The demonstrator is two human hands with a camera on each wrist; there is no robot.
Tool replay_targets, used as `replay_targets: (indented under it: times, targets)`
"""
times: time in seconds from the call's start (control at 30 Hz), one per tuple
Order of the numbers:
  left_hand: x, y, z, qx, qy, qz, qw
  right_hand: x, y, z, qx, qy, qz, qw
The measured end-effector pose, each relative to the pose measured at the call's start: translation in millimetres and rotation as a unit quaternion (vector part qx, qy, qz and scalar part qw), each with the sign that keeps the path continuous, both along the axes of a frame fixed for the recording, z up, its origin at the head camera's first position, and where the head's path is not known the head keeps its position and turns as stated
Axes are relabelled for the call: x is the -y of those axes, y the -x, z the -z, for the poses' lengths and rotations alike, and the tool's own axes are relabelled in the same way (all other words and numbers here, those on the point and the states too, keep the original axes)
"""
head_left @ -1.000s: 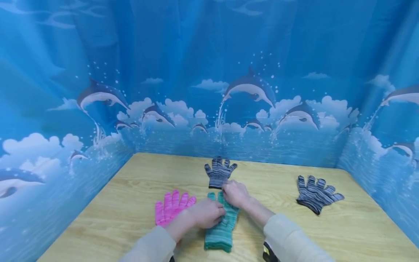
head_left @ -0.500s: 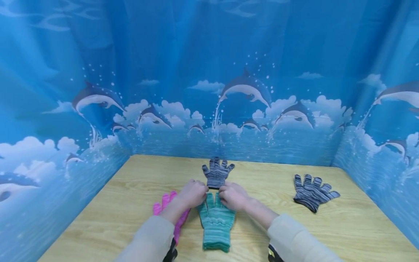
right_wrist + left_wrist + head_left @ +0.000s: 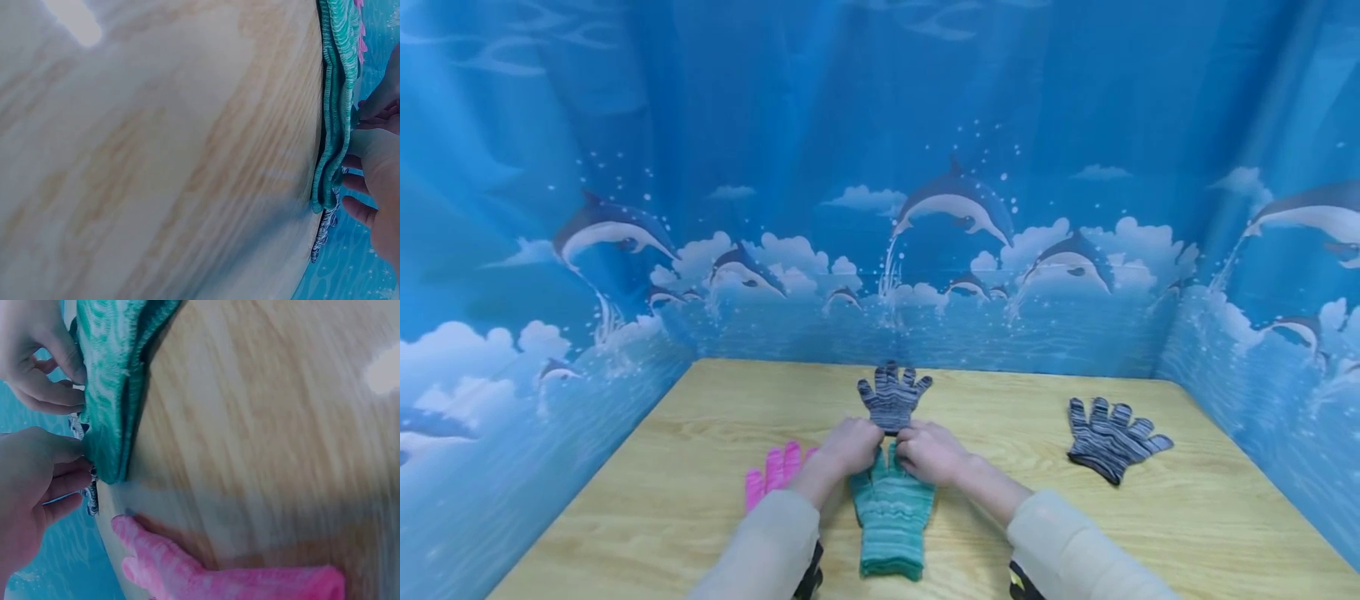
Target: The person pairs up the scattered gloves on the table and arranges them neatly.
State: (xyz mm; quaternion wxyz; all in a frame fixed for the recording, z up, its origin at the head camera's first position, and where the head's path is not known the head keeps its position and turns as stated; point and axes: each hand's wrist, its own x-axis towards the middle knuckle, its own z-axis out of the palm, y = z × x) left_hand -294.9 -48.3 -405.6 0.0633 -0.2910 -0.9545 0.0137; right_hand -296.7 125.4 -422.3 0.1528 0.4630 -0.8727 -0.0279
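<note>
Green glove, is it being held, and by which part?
The left hand and right hand both seem to pinch the green glove at its finger end, one on each side.

Matt knit, glossy wood grain
The green glove looks ribbed; the tabletop smooth, catching glare; the backdrop faintly shiny.

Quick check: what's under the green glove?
The right wrist view shows another green layer at the edge beneath the green glove, over the wooden table. The rest is covered, so whether that layer is a second glove can't be told.
</note>
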Motion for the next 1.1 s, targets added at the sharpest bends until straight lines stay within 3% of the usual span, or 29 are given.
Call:
replay_targets:
  times: [0.27, 0.53, 0.73, 1.1]
  targets:
    - [-2.0, 2.0, 7.4, -0.007, 0.010, 0.002, 0.9999, 3.2, -1.3, -0.1, -0.005, -0.004, -0.008, 0.9999]
    - [1.8, 1.8, 3.9, -0.059, 0.016, 0.010, 0.9981, 2.8, -2.0, 1.1, -0.003, -0.002, -0.001, 1.0000]
    - [-0.9, -0.3, 6.5, -0.050, 0.033, -0.007, 0.9982, 1.9, -1.8, 1.3, -0.015, -0.009, -0.007, 0.9998]
    - [-7.5, 0.0, 9.4, -0.060, 0.044, -0.008, 0.9972, 1.2, -1.8, 1.5, -0.015, -0.005, -0.008, 0.9998]
